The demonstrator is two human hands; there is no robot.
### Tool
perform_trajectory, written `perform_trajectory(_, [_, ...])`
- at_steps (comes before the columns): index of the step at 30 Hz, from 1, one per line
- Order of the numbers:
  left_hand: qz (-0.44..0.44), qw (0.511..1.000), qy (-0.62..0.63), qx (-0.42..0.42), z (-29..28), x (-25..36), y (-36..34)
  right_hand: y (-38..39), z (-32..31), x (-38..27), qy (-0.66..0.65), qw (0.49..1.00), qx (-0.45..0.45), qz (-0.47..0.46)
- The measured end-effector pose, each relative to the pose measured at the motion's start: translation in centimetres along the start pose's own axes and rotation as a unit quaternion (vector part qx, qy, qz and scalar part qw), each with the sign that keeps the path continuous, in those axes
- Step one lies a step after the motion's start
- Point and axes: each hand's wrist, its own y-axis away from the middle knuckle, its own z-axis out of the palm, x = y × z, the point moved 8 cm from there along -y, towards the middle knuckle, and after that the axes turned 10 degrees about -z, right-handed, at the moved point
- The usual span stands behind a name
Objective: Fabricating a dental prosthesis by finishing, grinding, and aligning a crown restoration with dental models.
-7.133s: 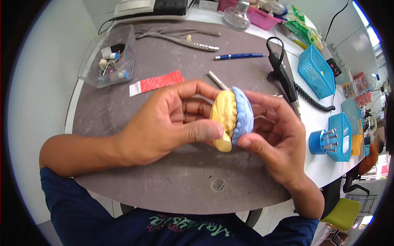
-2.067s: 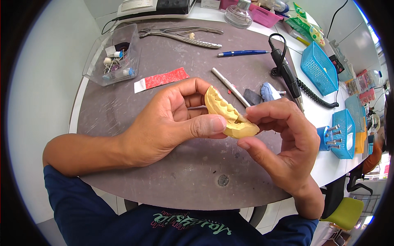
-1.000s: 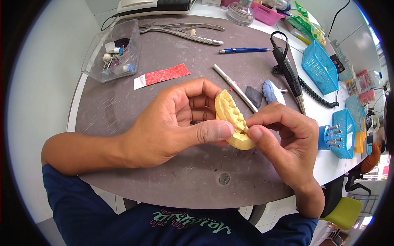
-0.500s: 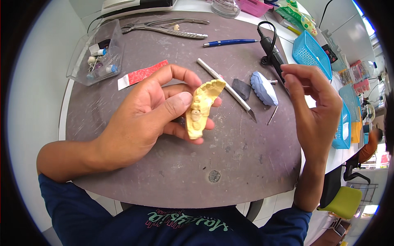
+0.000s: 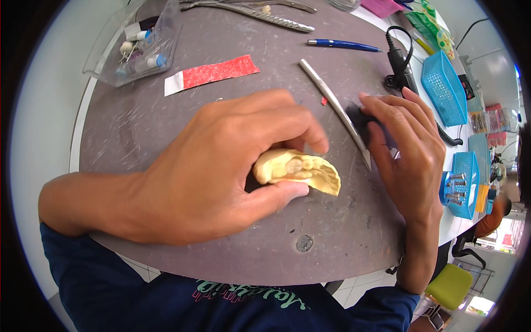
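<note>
My left hand (image 5: 221, 166) is closed around a yellow plaster dental model (image 5: 326, 174) and holds it above the table, thumb along the near side. The model lies tilted, and a paler tooth shows in its row. My right hand (image 5: 406, 146) is bent over the right side of the table, with a dark square sheet (image 5: 359, 117) between thumb and forefinger. That sheet is blurred and partly covered. Beneath the right hand, a blue dental model (image 5: 389, 137) is almost wholly hidden. Beside these fingers lies a white-handled craft knife (image 5: 329, 97).
A red and white strip (image 5: 213, 74) lies beyond my left hand. Farther off are a clear box (image 5: 160, 66) of small parts, metal pliers (image 5: 265, 19) and a blue pen (image 5: 348, 45). A corded handpiece (image 5: 401, 66) and blue baskets (image 5: 445, 91) stand to the right.
My left hand has turned over, tipping the yellow model from upright to lying sideways. My right hand has come down over the dark sheet and blue model. The view has shifted.
</note>
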Motion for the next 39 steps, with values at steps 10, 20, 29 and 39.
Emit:
perform_trajectory(10, [0.124, 0.987, 0.009, 0.103, -1.8, 1.5, -0.5, 2.0, -0.5, 2.7, -0.317, 0.909, 0.088, 0.257])
perform_trajectory(20, [0.068, 0.992, 0.097, 0.034, -2.4, 1.5, -0.5, 0.2, -1.4, -1.0, -0.273, 0.950, 0.107, 0.102])
perform_trajectory(29, [0.069, 0.987, 0.134, 0.056, -2.6, 0.8, -0.2, -1.1, -2.3, -3.6, -0.172, 0.982, 0.076, -0.013])
perform_trajectory(39, [0.081, 0.989, 0.105, 0.069, -2.3, 0.8, -0.4, -1.1, -2.2, -3.8, -0.156, 0.983, 0.085, -0.039])
